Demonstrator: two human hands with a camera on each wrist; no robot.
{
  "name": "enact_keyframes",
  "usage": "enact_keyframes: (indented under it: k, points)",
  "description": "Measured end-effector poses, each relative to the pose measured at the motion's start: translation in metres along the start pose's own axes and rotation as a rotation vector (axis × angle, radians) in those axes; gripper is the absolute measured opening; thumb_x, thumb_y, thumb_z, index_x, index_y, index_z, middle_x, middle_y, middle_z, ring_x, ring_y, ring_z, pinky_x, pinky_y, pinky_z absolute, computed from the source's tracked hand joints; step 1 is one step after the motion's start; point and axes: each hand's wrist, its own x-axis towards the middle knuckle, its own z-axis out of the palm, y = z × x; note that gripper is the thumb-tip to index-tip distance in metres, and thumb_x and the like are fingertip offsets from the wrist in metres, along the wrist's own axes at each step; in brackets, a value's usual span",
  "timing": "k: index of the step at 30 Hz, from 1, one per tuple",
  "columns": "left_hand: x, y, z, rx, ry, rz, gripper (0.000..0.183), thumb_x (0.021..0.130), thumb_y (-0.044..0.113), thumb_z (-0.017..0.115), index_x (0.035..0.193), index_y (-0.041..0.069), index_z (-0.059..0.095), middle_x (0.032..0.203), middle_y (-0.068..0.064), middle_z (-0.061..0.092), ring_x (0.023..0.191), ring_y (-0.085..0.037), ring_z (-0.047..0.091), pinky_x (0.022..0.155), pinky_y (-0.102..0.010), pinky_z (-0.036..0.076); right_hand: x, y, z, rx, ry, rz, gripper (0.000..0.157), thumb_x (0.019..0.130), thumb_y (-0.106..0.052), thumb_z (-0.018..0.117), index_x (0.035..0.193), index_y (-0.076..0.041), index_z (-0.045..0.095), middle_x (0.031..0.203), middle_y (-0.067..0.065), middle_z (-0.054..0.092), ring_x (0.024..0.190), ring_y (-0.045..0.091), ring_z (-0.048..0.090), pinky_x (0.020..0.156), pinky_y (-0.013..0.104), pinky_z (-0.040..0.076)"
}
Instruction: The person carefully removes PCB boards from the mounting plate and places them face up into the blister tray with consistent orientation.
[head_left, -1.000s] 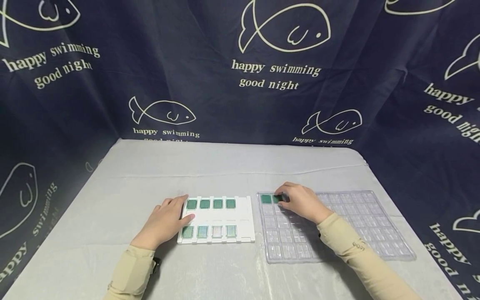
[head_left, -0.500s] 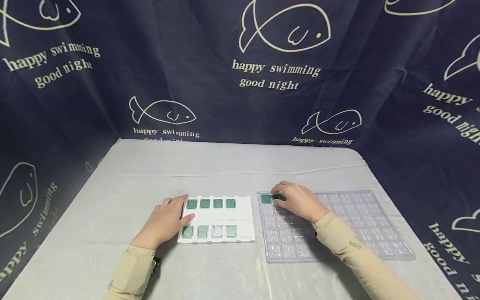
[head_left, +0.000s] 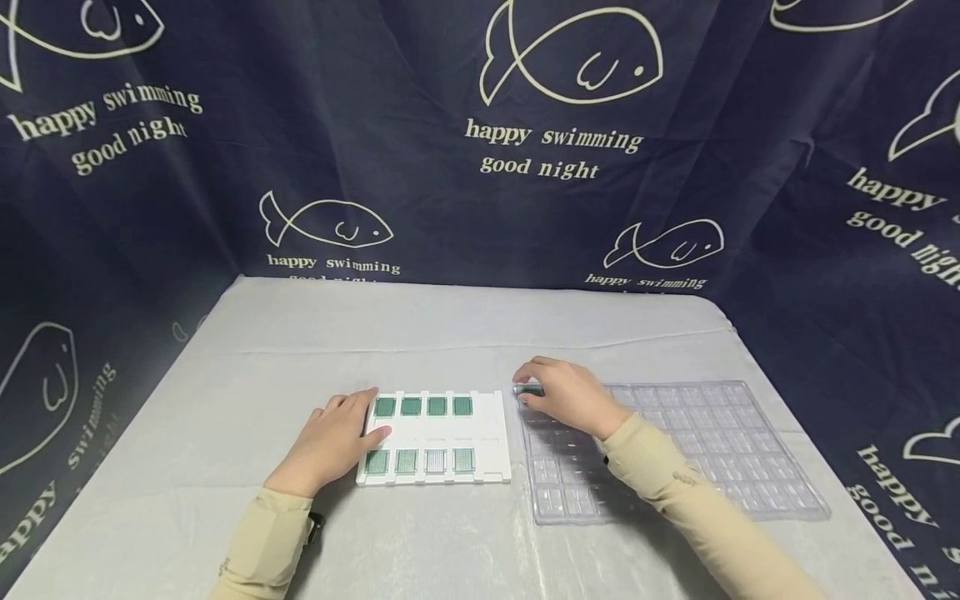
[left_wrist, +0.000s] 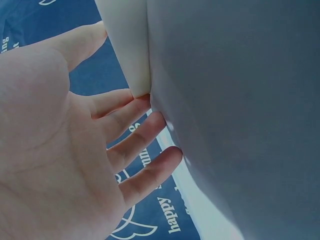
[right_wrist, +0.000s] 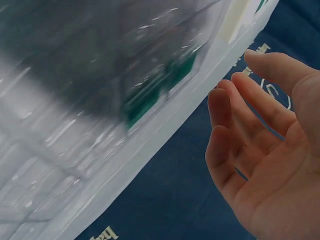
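Observation:
My left hand [head_left: 326,443] lies along the left edge of a white tray [head_left: 489,427], thumb on its top and a fingertip at the far corner. Two rows of small green circuit boards [head_left: 410,406] sit in that tray. My right hand [head_left: 573,398] is over the far left corner of a clear plastic tray [head_left: 712,417], fingers bent loosely. Part of a green board [head_left: 533,389] shows between its thumb and fingers. In the right wrist view, two green squares [right_wrist: 145,104] lie in the clear tray, and the fingers hold nothing.
Both trays stand side by side on a pale cloth-covered table [head_left: 420,542], with a narrow gap between them. The clear tray has many small compartments. A dark blue curtain [head_left: 435,167] with fish drawings hangs behind and at both sides.
My right hand has moved left across the clear tray, from the second green board to the first at the corner. The left hand and white tray have stayed in place.

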Motion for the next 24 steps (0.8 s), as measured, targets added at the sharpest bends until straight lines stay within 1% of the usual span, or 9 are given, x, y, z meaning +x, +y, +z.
enact_keyframes:
  k: [5,12,16,21,24]
  points:
    - [0.000,-0.001,0.000,0.003,0.000,-0.004,0.068,0.100,0.040,0.063,0.153,0.002,0.042,0.152,-0.019,0.053,0.135,-0.042,0.049,0.104,-0.059,0.043,0.008,-0.010,0.001,0.009,0.004,-0.040,0.026,0.087,-0.019,0.079,0.112,-0.012,0.074,0.109,0.001,0.075,0.093,0.022,0.074,0.079,0.040,0.061]
    - [0.001,-0.002,0.001,0.010,0.011,0.000,0.068,0.100,0.040,0.062,0.152,0.001,0.043,0.151,-0.019,0.053,0.135,-0.042,0.049,0.104,-0.059,0.043,0.017,-0.026,0.004,0.036,-0.057,-0.040,0.029,0.087,-0.024,0.080,0.114,-0.014,0.074,0.112,-0.001,0.074,0.095,0.021,0.073,0.083,0.040,0.060]
    - [0.000,-0.002,0.000,0.009,0.009,0.001,0.068,0.100,0.039,0.062,0.152,0.001,0.042,0.151,-0.019,0.053,0.135,-0.042,0.049,0.104,-0.059,0.043,0.022,-0.033,0.007,0.046,-0.076,-0.044,0.028,0.089,-0.025,0.079,0.114,-0.014,0.074,0.112,-0.002,0.074,0.095,0.021,0.073,0.083,0.040,0.060]
    - [0.000,-0.001,-0.001,0.001,0.007,0.002,0.067,0.100,0.039,0.062,0.152,0.001,0.042,0.152,-0.019,0.053,0.135,-0.041,0.049,0.103,-0.059,0.043,0.027,-0.038,0.012,0.042,-0.081,-0.049,0.030,0.088,-0.029,0.079,0.115,-0.017,0.074,0.111,-0.004,0.074,0.099,0.019,0.072,0.085,0.040,0.059]
    - [-0.001,-0.001,-0.001,-0.002,0.008,0.002,0.067,0.100,0.038,0.062,0.152,0.001,0.042,0.152,-0.018,0.053,0.135,-0.041,0.049,0.104,-0.058,0.043,0.029,-0.041,0.015,0.034,-0.067,-0.059,0.030,0.087,-0.030,0.080,0.114,-0.018,0.074,0.111,-0.005,0.074,0.098,0.018,0.072,0.084,0.039,0.060]
